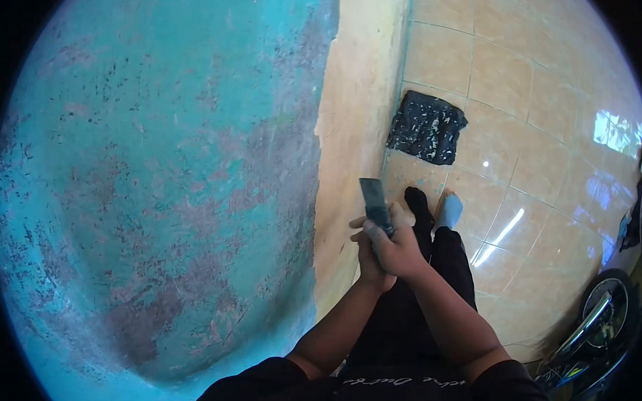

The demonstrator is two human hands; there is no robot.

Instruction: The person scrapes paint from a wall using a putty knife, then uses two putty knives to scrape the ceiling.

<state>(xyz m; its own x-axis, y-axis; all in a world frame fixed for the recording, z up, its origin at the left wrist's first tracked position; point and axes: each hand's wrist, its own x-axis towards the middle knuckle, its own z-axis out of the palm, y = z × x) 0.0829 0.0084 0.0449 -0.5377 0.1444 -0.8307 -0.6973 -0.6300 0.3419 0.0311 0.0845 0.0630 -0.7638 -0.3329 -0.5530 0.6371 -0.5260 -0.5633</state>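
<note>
Flat dark scraper [375, 202]: I saw it over the smooth beige strip [356, 96], blade far, probably gripped low to free its edge.
Right hand [397, 251]: closed round the scraper's near end.
Left hand [370, 262]: tucked beneath, grip hidden; I couldn't tell.
Ragged edge: blotchy turquoise-painted wall [217, 147], left.
Open room: glossy tan tiled floor [500, 136], right, beyond the speckled black sheet [429, 128].
</note>
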